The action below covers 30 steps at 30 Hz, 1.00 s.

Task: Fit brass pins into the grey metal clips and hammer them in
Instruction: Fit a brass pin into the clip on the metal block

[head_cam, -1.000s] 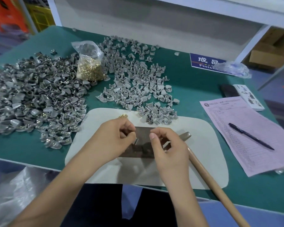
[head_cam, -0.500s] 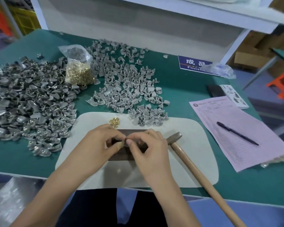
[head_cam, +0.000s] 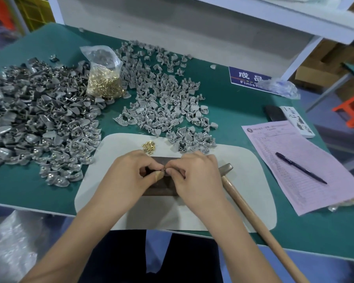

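Table top (head_cam: 243,111) is covered in teal-green. Grey clips (head_cam: 161,111) are seen toward the far edge, w/ darker, shinier silver-grey ones (head_cam: 35,119) at the left edge. Brass-gold pins (head_cam: 104,86) are held in a clear bag. Off-white mat (head_cam: 243,180), dark brown block (head_cam: 161,188), pale wood hammer handle (head_cam: 253,217), pink printed form (head_cam: 294,172) w/ black pen (head_cam: 300,170), blue sign w/ white lettering (head_cam: 247,78).

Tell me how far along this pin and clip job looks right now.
Done, apparently: the darker pile of clips at left, some showing brass. In hand: the left hand and right hand pinch one small piece together over the dark block, while the hammer lies unheld beside them. Left: the lighter pile of clips, a bag of pins and a few loose pins.
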### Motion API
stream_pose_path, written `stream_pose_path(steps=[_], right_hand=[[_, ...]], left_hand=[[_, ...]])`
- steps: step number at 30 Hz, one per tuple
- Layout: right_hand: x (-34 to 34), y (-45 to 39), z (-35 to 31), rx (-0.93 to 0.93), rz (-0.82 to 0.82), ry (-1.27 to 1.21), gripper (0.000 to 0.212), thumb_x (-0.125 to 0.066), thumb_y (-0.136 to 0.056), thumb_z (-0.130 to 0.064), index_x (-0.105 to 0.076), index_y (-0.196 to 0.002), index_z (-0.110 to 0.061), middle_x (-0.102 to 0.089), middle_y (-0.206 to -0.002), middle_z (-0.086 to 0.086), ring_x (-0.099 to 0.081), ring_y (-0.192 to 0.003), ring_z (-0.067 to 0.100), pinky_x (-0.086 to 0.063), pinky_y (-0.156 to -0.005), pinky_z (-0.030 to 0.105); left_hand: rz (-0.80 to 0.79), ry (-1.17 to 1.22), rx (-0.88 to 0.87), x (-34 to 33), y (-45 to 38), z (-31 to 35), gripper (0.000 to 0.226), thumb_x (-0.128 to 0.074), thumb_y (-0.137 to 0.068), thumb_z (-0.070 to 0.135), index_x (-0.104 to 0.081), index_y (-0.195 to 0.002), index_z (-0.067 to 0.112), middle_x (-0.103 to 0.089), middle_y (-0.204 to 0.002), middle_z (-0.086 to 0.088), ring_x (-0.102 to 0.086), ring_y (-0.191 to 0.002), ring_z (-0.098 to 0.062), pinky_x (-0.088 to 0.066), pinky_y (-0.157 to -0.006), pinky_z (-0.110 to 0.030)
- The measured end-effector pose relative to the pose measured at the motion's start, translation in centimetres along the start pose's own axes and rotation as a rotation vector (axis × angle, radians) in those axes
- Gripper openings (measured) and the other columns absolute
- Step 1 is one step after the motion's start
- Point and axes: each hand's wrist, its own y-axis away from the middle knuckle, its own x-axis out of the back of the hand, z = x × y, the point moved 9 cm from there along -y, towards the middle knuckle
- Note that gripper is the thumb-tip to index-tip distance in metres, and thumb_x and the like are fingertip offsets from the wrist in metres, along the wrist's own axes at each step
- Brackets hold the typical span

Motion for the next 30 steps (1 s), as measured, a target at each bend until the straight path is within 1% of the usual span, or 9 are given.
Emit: stream_pose_path(steps=[3, 6, 11, 15, 19, 22, 24, 27, 30], right_hand=[[0.2, -0.4, -0.8, 0.02, -0.052, 0.119, 0.019, -0.056, -0.099, -0.034, -0.075, -0.096, -0.034, -0.063, -0.086, -0.009, -0.051, -0.098, 0.019, -0.025, -0.081, 0.038], [0.4, -0.4, -1.5, 0.023, -0.049, 0.203, 0.024, -0.051, -0.101, -0.035, -0.074, -0.098, -0.032, -0.067, -0.093, -0.006, -0.052, -0.102, 0.021, -0.027, -0.087, 0.039], [0.3, -0.6, -2.2, 0.042, -0.092, 0.322, 0.023, -0.05, -0.1, -0.031, -0.073, -0.102, -0.031, -0.069, -0.1, -0.005, -0.053, -0.107, 0.022, -0.024, -0.088, 0.039], [-0.1, -0.9, -3.2, 0.051, -0.111, 0.405, 0.019, -0.056, -0.097, -0.023, -0.073, -0.103, -0.028, -0.069, -0.099, -0.003, -0.053, -0.105, 0.024, -0.025, -0.086, 0.038], [0.3, -1.5, -2.2, 0.008, -0.125, 0.285, 0.018, -0.06, -0.096, -0.026, -0.077, -0.097, -0.029, -0.065, -0.084, -0.002, -0.059, -0.097, 0.026, -0.031, -0.079, 0.032], [0.2, -1.1, -1.5, 0.017, -0.104, 0.174, 0.019, -0.06, -0.097, -0.032, -0.078, -0.093, -0.029, -0.069, -0.082, -0.002, -0.06, -0.092, 0.027, -0.043, -0.086, 0.034], [0.3, -0.7, -1.1, 0.011, -0.057, 0.092, 0.016, -0.063, -0.095, -0.034, -0.078, -0.091, -0.03, -0.068, -0.078, -0.005, -0.06, -0.089, 0.025, -0.044, -0.085, 0.036], [-0.1, -0.4, 0.5, -0.05, -0.042, -0.088, 0.009, -0.071, -0.091, -0.033, -0.079, -0.09, -0.032, -0.055, -0.063, -0.007, -0.059, -0.077, 0.023, -0.046, -0.077, 0.039], [-0.2, -0.3, 1.6, -0.119, -0.037, -0.267, 0.007, -0.076, -0.089, -0.03, -0.082, -0.088, -0.033, -0.044, -0.049, -0.008, -0.047, -0.059, 0.016, -0.042, -0.065, 0.036]], left_hand=[[0.009, 0.003, 0.027, 0.1, 0.0, -0.2, 0.023, -0.084, -0.077, 0.012, -0.077, -0.078, 0.034, -0.061, -0.074, 0.015, -0.058, -0.073, 0.003, -0.038, -0.064, -0.006], [0.035, -0.012, 0.048, 0.2, -0.1, -0.4, 0.015, -0.083, -0.078, 0.015, -0.078, -0.08, 0.029, -0.061, -0.075, 0.013, -0.057, -0.072, 0.001, -0.037, -0.061, -0.008], [0.027, -0.024, 0.038, 0.1, 0.0, -0.3, 0.008, -0.082, -0.081, 0.018, -0.079, -0.078, 0.024, -0.061, -0.076, 0.003, -0.057, -0.067, -0.009, -0.045, -0.065, -0.031], [0.026, -0.022, 0.008, 0.1, 0.0, 0.1, 0.006, -0.081, -0.082, 0.022, -0.079, -0.078, 0.025, -0.058, -0.073, 0.003, -0.057, -0.065, -0.012, -0.044, -0.066, -0.035], [0.036, -0.005, 0.027, 0.1, 0.0, -0.3, 0.005, -0.082, -0.082, 0.02, -0.079, -0.079, 0.024, -0.058, -0.074, 0.003, -0.055, -0.067, -0.011, -0.044, -0.065, -0.031], [0.034, -0.003, 0.052, 0.1, 0.0, -0.6, 0.008, -0.082, -0.082, 0.019, -0.08, -0.081, 0.026, -0.059, -0.075, 0.007, -0.058, -0.073, -0.006, -0.039, -0.06, -0.014], [0.032, 0.017, 0.065, 0.1, 0.1, -0.7, 0.011, -0.082, -0.081, 0.018, -0.08, -0.083, 0.028, -0.06, -0.076, 0.01, -0.059, -0.075, -0.003, -0.038, -0.061, -0.009], [0.019, 0.07, 0.078, 0.1, 0.2, -0.7, 0.018, -0.082, -0.081, 0.017, -0.079, -0.084, 0.034, -0.06, -0.076, 0.013, -0.058, -0.074, 0.003, -0.038, -0.064, -0.007], [0.014, 0.082, 0.063, 0.1, 0.2, -0.6, 0.017, -0.081, -0.082, 0.017, -0.079, -0.085, 0.034, -0.06, -0.077, 0.014, -0.057, -0.076, 0.006, -0.037, -0.067, -0.006]])
